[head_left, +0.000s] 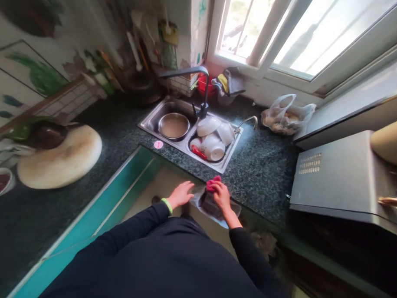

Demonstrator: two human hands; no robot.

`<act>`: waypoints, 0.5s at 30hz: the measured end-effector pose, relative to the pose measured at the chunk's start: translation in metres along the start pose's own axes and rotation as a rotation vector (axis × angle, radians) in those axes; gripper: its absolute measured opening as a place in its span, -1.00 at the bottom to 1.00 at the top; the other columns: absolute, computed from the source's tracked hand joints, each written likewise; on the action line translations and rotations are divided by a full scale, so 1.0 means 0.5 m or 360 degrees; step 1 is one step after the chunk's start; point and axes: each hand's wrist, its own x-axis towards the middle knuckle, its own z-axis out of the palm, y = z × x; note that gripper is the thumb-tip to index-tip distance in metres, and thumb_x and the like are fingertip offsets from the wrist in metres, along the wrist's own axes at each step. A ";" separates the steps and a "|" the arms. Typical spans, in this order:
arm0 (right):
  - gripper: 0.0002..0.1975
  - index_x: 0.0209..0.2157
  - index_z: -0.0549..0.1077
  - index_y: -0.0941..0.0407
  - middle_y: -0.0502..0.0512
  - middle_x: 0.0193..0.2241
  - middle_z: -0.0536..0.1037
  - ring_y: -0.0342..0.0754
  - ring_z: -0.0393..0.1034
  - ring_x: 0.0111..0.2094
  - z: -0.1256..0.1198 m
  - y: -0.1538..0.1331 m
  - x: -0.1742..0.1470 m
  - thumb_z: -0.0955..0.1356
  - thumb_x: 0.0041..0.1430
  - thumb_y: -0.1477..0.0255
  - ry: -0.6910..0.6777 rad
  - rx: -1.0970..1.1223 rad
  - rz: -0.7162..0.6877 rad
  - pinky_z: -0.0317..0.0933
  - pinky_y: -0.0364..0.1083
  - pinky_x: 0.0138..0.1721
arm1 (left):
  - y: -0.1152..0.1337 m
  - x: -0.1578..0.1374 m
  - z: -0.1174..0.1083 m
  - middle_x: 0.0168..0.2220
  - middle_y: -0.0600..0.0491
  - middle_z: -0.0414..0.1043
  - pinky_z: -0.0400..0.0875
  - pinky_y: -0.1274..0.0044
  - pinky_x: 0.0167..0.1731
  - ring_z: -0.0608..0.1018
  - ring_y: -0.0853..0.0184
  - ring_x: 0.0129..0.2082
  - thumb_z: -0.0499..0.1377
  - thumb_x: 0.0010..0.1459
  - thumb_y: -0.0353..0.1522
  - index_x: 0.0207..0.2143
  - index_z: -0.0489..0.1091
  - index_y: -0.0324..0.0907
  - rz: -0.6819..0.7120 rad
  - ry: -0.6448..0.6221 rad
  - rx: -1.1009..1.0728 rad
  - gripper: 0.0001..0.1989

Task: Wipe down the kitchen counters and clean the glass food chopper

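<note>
The dark speckled countertop spread widest, with the double-bowl steel sink set into it, white bowls stacked in its right basin. Before the counter's front edge, clear plastic hung below the hands, its form hard to make out. The left hand reached toward it, fingers loosely extended and slightly parted, gripping nothing visible; contact could not be told. The right hand had its fingers bent and closed around a crumpled pinkish-red cloth, which lay by the counter's edge.
</note>
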 end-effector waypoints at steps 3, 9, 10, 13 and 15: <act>-0.72 -0.20 0.61 0.03 0.16 0.17 0.47 0.16 0.27 0.20 0.051 -0.065 0.080 0.33 0.11 0.55 -0.0165 0.0115 -0.0134 0.13 0.17 0.27 | 0.046 -0.008 -0.007 0.39 -0.17 0.25 0.21 0.21 0.39 0.32 0.08 0.40 0.27 0.18 -0.40 0.26 0.37 -0.18 0.0146 0.0024 -0.0040 -0.42; -0.86 -0.33 0.60 0.05 0.23 0.12 0.50 0.27 0.29 0.16 0.054 -0.081 0.080 0.36 0.15 0.45 -0.0313 -0.0027 -0.0020 0.11 0.27 0.24 | 0.074 -0.043 -0.035 0.41 -0.16 0.21 0.19 0.17 0.40 0.26 0.05 0.42 0.29 0.15 -0.41 0.26 0.37 -0.13 0.0170 0.0091 -0.0140 -0.40; -0.87 -0.34 0.61 0.05 0.22 0.10 0.52 0.27 0.30 0.15 0.030 -0.061 0.058 0.37 0.14 0.41 -0.0288 -0.0054 -0.0030 0.14 0.27 0.23 | 0.071 -0.050 -0.035 0.42 -0.18 0.20 0.19 0.16 0.40 0.25 0.04 0.43 0.29 0.15 -0.41 0.27 0.36 -0.14 0.0146 0.0099 -0.0153 -0.39; -0.87 -0.39 0.61 -0.02 0.14 0.01 0.59 0.27 0.36 0.10 -0.060 -0.001 -0.018 0.37 0.07 0.33 -0.0173 -0.0094 -0.0006 0.20 0.28 0.19 | 0.057 -0.061 -0.026 0.42 -0.21 0.19 0.21 0.14 0.38 0.25 0.01 0.43 0.29 0.15 -0.39 0.26 0.36 -0.15 0.0100 0.0124 -0.0220 -0.40; -0.87 -0.43 0.60 -0.07 0.12 -0.06 0.62 0.31 0.41 0.07 -0.118 0.023 -0.061 0.38 -0.05 0.30 -0.0109 -0.0115 0.0102 0.25 0.32 0.15 | 0.051 -0.062 -0.016 0.41 -0.21 0.19 0.23 0.13 0.37 0.26 -0.01 0.42 0.31 0.14 -0.37 0.24 0.38 -0.14 0.0089 0.0146 -0.0257 -0.41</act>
